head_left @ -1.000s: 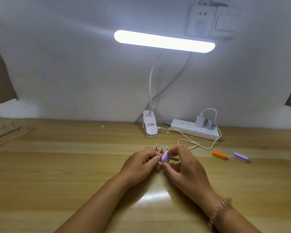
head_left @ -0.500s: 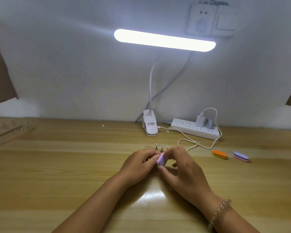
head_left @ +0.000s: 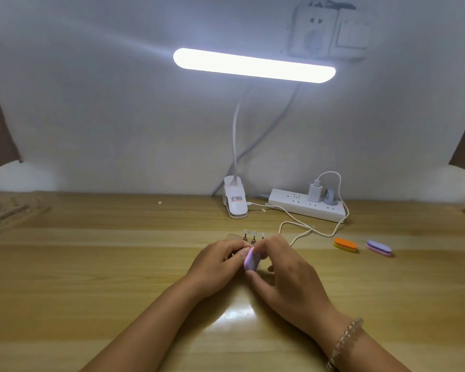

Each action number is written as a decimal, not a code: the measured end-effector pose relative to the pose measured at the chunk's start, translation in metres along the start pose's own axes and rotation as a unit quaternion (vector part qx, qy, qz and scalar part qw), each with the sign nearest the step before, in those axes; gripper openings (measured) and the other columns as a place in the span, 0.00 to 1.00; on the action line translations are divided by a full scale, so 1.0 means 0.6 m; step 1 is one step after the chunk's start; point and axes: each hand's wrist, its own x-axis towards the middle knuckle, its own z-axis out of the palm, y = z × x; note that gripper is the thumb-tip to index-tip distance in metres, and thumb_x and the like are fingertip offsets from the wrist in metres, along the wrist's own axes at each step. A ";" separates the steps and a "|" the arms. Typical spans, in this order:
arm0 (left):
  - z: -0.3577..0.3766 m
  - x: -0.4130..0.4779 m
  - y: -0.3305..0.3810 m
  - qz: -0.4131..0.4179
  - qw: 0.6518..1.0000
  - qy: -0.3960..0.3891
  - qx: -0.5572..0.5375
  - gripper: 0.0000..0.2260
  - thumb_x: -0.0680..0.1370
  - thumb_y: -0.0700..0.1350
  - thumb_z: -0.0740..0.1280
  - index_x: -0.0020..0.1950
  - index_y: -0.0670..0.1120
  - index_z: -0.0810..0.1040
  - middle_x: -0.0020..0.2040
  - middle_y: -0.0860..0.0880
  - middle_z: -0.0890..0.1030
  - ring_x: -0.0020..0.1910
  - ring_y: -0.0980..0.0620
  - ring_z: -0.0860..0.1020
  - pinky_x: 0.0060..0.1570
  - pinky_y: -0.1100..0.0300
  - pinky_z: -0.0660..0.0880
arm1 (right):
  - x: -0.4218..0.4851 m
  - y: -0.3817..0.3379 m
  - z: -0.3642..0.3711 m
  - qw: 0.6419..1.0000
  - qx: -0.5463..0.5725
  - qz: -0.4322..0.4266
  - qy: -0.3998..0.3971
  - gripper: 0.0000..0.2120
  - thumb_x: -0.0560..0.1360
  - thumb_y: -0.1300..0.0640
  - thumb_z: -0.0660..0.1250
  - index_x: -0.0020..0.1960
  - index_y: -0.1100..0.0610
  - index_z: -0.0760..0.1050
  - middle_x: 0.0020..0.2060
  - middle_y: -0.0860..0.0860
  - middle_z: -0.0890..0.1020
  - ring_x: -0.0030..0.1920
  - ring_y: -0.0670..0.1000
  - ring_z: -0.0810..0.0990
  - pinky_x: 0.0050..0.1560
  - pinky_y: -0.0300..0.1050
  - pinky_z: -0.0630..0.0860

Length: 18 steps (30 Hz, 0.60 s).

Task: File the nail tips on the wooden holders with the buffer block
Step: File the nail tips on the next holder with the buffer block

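Our right hand [head_left: 287,275] pinches the lilac buffer block [head_left: 250,260], left hand [head_left: 218,261] grips the wooden holder [head_left: 232,237] beside it; hard strokes could snap nail tips [head_left: 253,234]

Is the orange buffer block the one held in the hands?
No, the right hand pinches a purple buffer block, while the orange buffer block lies apart on the table to its right.

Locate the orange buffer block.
Head view, right side: the orange buffer block lies on the table beside the loose purple block, in front of the power strip.
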 end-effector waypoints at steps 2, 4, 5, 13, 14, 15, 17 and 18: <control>0.000 0.001 0.000 -0.004 1.000 0.004 0.001 0.15 0.83 0.44 0.62 0.40 0.61 0.76 0.39 0.57 0.78 0.43 0.54 0.76 0.51 0.47 0.74 | 0.004 0.006 0.000 0.999 0.020 0.035 0.017 0.12 0.72 0.53 0.72 0.48 0.46 0.70 0.46 0.37 0.75 0.50 0.39 0.77 0.43 0.46 0.79; 0.001 0.000 -0.001 -0.008 1.000 0.001 0.002 0.15 0.83 0.44 0.62 0.40 0.61 0.77 0.38 0.57 0.79 0.45 0.53 0.78 0.52 0.47 0.75 | 0.007 0.015 -0.001 0.996 0.015 0.073 0.046 0.11 0.72 0.54 0.73 0.48 0.47 0.70 0.44 0.37 0.75 0.49 0.38 0.77 0.43 0.48 0.79; 0.001 -0.001 -0.001 -0.007 1.000 -0.001 0.001 0.15 0.83 0.45 0.62 0.40 0.61 0.77 0.38 0.57 0.79 0.45 0.53 0.79 0.52 0.47 0.75 | 0.006 0.015 -0.001 0.997 0.004 0.064 0.047 0.11 0.72 0.54 0.72 0.48 0.47 0.70 0.44 0.37 0.74 0.49 0.38 0.77 0.42 0.48 0.79; 0.001 -0.001 -0.002 -0.001 1.000 -0.002 0.001 0.15 0.83 0.43 0.62 0.40 0.60 0.76 0.39 0.56 0.79 0.45 0.51 0.78 0.52 0.45 0.75 | 0.008 0.017 0.002 0.995 0.037 0.071 0.050 0.12 0.72 0.56 0.74 0.48 0.49 0.71 0.44 0.39 0.75 0.49 0.39 0.77 0.42 0.47 0.80; 0.001 -0.001 -0.002 -0.001 1.000 -0.004 0.001 0.15 0.83 0.43 0.62 0.40 0.60 0.76 0.39 0.56 0.79 0.45 0.51 0.78 0.52 0.46 0.75 | 0.006 0.015 0.003 0.997 0.035 0.051 0.043 0.12 0.72 0.56 0.73 0.48 0.49 0.71 0.45 0.38 0.75 0.49 0.39 0.78 0.42 0.47 0.80; 0.001 -0.002 -0.003 0.000 1.000 -0.004 -0.001 0.15 0.83 0.44 0.62 0.41 0.61 0.76 0.39 0.57 0.78 0.44 0.52 0.77 0.52 0.46 0.75 | 0.003 0.011 0.004 0.999 0.032 0.026 0.029 0.12 0.72 0.55 0.73 0.48 0.48 0.71 0.45 0.38 0.75 0.49 0.40 0.78 0.42 0.46 0.79; 0.001 0.000 -0.005 -0.002 1.000 0.000 -0.005 0.13 0.83 0.44 0.62 0.43 0.60 0.77 0.41 0.58 0.77 0.45 0.53 0.76 0.51 0.47 0.74 | 0.002 0.005 0.006 0.999 0.036 0.009 0.012 0.12 0.72 0.54 0.72 0.49 0.47 0.70 0.46 0.38 0.75 0.49 0.41 0.78 0.42 0.46 0.79; 0.001 0.000 -0.006 -0.004 1.000 0.002 -0.003 0.13 0.83 0.45 0.62 0.43 0.60 0.78 0.41 0.57 0.78 0.44 0.54 0.76 0.51 0.46 0.74 | 0.004 0.008 0.007 0.998 0.047 0.029 0.020 0.12 0.72 0.54 0.73 0.50 0.48 0.71 0.46 0.39 0.75 0.49 0.42 0.78 0.42 0.47 0.79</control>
